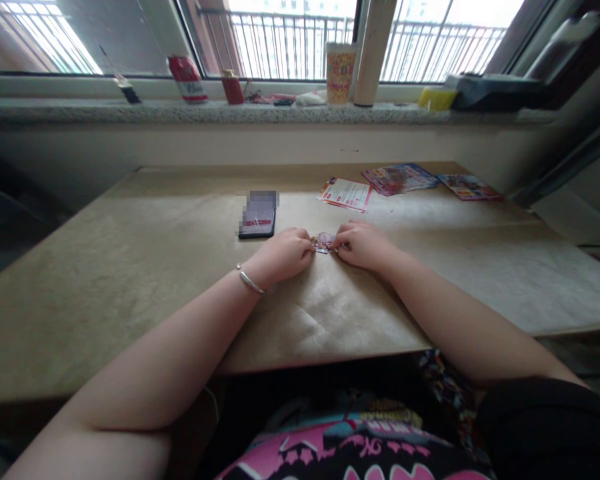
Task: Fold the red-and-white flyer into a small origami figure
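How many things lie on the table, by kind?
Phone: 1
Printed sheets: 3, one white and red, one blue and pink, one at far right
Small colourful piece pinched between left hand and right hand: 1
Total: 5

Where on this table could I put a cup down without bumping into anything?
The table's left side, left of the phone, is bare. So is the right front, below the leaflets. It is crowded mid-table, where the left hand and right hand pinch a small colourful piece.
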A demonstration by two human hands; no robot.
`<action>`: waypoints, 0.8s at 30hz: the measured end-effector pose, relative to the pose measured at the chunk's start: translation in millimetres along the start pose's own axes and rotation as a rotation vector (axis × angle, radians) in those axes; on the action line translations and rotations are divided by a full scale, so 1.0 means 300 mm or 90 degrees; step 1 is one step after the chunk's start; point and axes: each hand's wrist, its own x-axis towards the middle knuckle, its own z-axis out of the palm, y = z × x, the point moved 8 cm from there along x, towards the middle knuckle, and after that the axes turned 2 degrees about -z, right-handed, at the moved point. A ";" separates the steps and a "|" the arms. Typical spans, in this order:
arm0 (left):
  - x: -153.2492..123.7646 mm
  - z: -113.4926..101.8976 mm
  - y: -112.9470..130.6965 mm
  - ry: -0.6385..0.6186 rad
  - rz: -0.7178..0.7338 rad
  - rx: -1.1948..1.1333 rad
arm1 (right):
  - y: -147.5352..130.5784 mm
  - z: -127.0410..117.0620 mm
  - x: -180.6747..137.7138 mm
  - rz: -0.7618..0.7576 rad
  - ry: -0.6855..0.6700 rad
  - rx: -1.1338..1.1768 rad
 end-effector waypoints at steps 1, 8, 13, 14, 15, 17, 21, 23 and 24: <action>0.001 0.000 0.000 0.005 -0.003 0.000 | 0.002 0.000 0.001 0.001 -0.003 0.004; -0.004 0.003 -0.025 -0.002 -0.003 -0.046 | 0.023 -0.007 -0.015 -0.026 -0.005 0.030; -0.007 0.004 -0.027 -0.008 0.003 -0.039 | 0.037 -0.002 -0.018 -0.024 -0.004 0.040; -0.006 0.004 -0.022 -0.006 0.007 -0.026 | 0.038 -0.001 -0.018 -0.022 -0.006 0.042; -0.004 0.003 -0.016 -0.004 0.009 -0.013 | 0.039 -0.001 -0.018 -0.019 -0.008 0.043; 0.000 0.001 -0.008 0.000 0.007 0.010 | 0.038 -0.002 -0.016 -0.010 -0.013 0.045; 0.003 -0.001 0.001 -0.001 0.004 0.032 | 0.035 -0.012 -0.013 0.013 -0.024 0.047; 0.001 -0.002 0.001 -0.004 0.011 0.031 | 0.036 -0.016 -0.015 0.014 -0.035 0.052; 0.000 -0.002 0.001 -0.006 0.014 0.026 | 0.039 -0.018 -0.018 0.014 -0.040 0.053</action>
